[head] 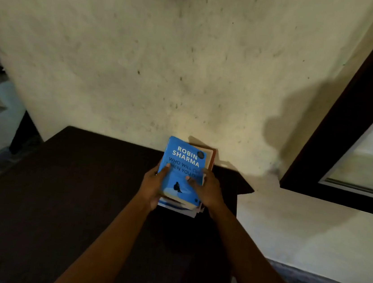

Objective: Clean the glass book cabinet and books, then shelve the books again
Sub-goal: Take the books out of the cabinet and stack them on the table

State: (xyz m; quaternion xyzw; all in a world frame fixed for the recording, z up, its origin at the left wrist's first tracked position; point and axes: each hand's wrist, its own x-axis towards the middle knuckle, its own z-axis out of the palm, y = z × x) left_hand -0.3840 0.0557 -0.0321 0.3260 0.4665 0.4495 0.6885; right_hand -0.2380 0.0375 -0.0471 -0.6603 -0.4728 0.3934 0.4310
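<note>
Gripping the stack of books from both sides, the left hand and right hand each curl round an edge w/ thumb on the top cover. Top one is a blue book, Robin Sharma. Stack's at far-right corner of dark table, near stained wall; resting or lifted, can't tell.
</note>
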